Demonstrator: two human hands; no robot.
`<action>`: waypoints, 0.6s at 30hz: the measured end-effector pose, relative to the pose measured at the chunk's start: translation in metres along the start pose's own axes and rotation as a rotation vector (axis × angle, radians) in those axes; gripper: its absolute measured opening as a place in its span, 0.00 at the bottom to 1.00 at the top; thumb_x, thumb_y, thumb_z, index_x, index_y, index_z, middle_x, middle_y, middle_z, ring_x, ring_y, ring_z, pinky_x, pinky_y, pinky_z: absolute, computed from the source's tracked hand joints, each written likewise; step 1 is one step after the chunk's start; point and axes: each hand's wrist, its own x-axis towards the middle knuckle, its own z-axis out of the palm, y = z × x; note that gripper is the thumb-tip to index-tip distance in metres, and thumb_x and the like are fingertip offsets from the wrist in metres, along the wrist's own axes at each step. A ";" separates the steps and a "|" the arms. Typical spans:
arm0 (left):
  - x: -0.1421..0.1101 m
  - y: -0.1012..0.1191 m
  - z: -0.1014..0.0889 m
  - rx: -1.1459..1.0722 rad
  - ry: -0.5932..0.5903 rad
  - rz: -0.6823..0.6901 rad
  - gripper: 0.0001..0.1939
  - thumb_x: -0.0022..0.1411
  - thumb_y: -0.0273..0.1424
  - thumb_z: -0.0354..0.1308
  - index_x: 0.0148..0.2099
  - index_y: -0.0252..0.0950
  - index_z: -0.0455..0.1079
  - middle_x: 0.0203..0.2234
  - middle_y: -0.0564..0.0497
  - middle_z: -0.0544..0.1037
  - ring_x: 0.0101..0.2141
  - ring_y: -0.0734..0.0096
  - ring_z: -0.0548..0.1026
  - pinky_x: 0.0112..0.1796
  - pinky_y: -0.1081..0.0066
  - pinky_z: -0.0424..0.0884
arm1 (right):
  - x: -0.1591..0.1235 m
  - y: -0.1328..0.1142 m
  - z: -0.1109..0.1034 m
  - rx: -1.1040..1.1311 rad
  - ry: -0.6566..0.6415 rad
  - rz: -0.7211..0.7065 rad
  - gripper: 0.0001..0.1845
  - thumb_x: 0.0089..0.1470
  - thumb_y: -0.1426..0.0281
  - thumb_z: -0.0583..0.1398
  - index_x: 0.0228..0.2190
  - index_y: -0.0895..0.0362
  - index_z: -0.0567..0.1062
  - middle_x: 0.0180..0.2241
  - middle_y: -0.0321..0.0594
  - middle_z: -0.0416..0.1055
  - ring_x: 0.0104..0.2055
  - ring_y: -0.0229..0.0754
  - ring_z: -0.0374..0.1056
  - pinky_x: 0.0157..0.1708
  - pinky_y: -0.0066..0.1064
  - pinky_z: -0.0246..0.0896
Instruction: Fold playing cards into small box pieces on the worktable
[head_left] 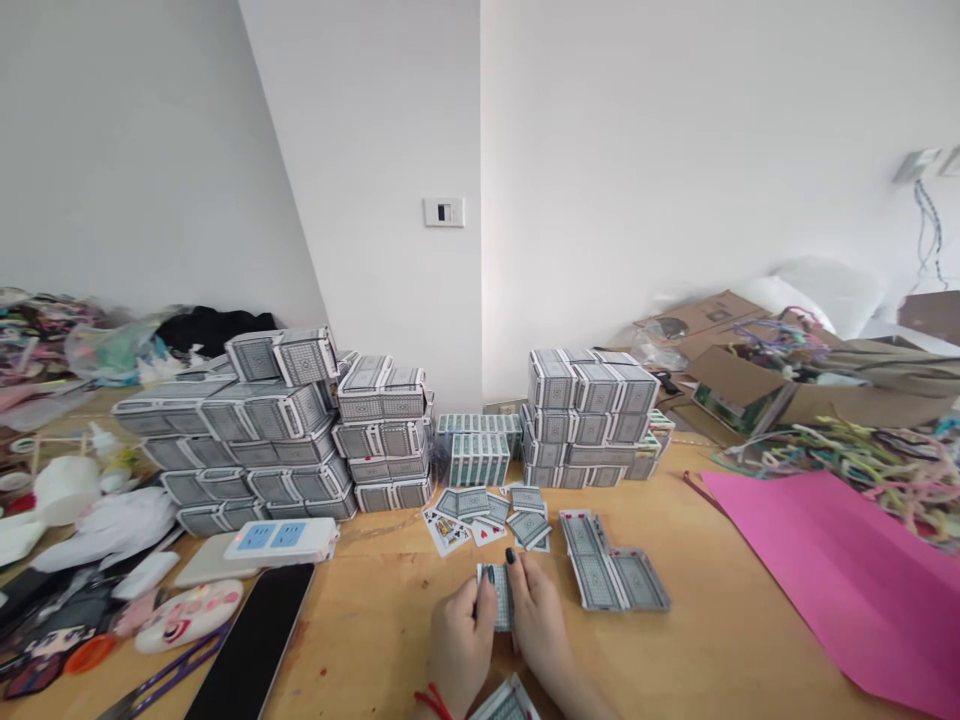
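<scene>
Both my hands are together low in the middle of the wooden table (375,620), wrapped round a small deck of playing cards (499,594) with a grey patterned back. My left hand (459,640) grips its left side, and a red cord shows at that wrist. My right hand (536,618) grips the right side, its dark-nailed fingertip on the top edge. Just beyond lie loose cards (487,515), some face up. An opened flat card box (611,575) lies to the right. Another box corner (506,702) shows at the bottom edge.
Stacks of grey card boxes stand at the back left (270,430) and back right (589,415), with green-edged decks (480,450) between. A power strip (281,538), black phone (251,650) and clutter sit left. A pink sheet (832,575) and cardboard boxes (750,385) lie right.
</scene>
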 end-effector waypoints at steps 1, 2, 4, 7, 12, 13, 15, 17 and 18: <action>0.000 0.000 0.000 0.002 0.002 0.010 0.18 0.58 0.35 0.43 0.18 0.36 0.54 0.10 0.57 0.58 0.15 0.79 0.58 0.17 0.78 0.50 | 0.000 0.001 0.001 0.001 -0.007 0.013 0.18 0.51 0.57 0.48 0.17 0.55 0.60 0.16 0.32 0.60 0.18 0.37 0.56 0.19 0.25 0.52; 0.000 0.001 -0.001 -0.005 -0.004 0.017 0.18 0.58 0.35 0.43 0.17 0.36 0.54 0.10 0.58 0.57 0.15 0.79 0.57 0.17 0.78 0.50 | 0.000 0.002 0.001 0.002 -0.011 0.023 0.18 0.51 0.57 0.48 0.17 0.55 0.60 0.15 0.32 0.59 0.18 0.36 0.56 0.19 0.25 0.52; 0.001 0.002 -0.002 -0.034 -0.007 0.012 0.19 0.58 0.35 0.43 0.17 0.36 0.53 0.10 0.58 0.56 0.15 0.80 0.56 0.17 0.78 0.49 | 0.001 0.002 0.001 0.003 -0.008 0.031 0.18 0.51 0.58 0.48 0.17 0.54 0.59 0.15 0.31 0.58 0.18 0.36 0.55 0.18 0.25 0.51; 0.002 0.006 -0.004 -0.094 -0.059 0.001 0.19 0.58 0.35 0.43 0.17 0.35 0.53 0.11 0.59 0.55 0.15 0.81 0.55 0.17 0.78 0.49 | 0.002 -0.001 -0.002 0.006 0.013 0.027 0.18 0.51 0.58 0.48 0.17 0.55 0.60 0.15 0.31 0.58 0.18 0.37 0.56 0.19 0.25 0.52; 0.000 0.012 -0.005 -0.073 -0.104 0.031 0.18 0.58 0.35 0.43 0.18 0.36 0.51 0.12 0.59 0.54 0.16 0.81 0.55 0.19 0.78 0.49 | 0.005 -0.006 -0.007 0.019 0.056 0.026 0.17 0.51 0.59 0.49 0.18 0.55 0.62 0.16 0.32 0.61 0.20 0.37 0.58 0.19 0.25 0.53; -0.001 0.012 -0.005 -0.069 -0.103 0.023 0.18 0.58 0.35 0.43 0.17 0.36 0.51 0.12 0.59 0.54 0.16 0.81 0.55 0.19 0.78 0.49 | 0.005 -0.006 -0.008 0.026 0.063 0.027 0.17 0.50 0.59 0.49 0.18 0.55 0.63 0.16 0.33 0.62 0.20 0.37 0.58 0.19 0.25 0.53; -0.001 0.012 -0.004 -0.075 -0.103 -0.002 0.19 0.58 0.36 0.43 0.17 0.36 0.51 0.11 0.59 0.54 0.15 0.80 0.55 0.18 0.77 0.49 | 0.006 -0.006 -0.008 0.039 0.068 0.026 0.17 0.50 0.59 0.50 0.18 0.55 0.64 0.16 0.33 0.63 0.20 0.37 0.59 0.19 0.25 0.53; 0.000 0.012 -0.004 -0.099 -0.111 -0.022 0.20 0.58 0.38 0.43 0.17 0.36 0.50 0.11 0.59 0.54 0.15 0.80 0.55 0.18 0.78 0.49 | 0.006 -0.005 -0.008 0.053 0.075 0.026 0.17 0.50 0.58 0.50 0.18 0.56 0.64 0.16 0.33 0.63 0.20 0.37 0.59 0.19 0.25 0.54; 0.000 0.011 -0.003 -0.117 -0.118 -0.031 0.21 0.58 0.39 0.43 0.17 0.36 0.51 0.11 0.59 0.54 0.15 0.80 0.56 0.18 0.78 0.50 | 0.007 -0.005 -0.008 0.062 0.081 0.025 0.17 0.50 0.57 0.50 0.19 0.56 0.64 0.17 0.34 0.63 0.20 0.38 0.59 0.19 0.25 0.55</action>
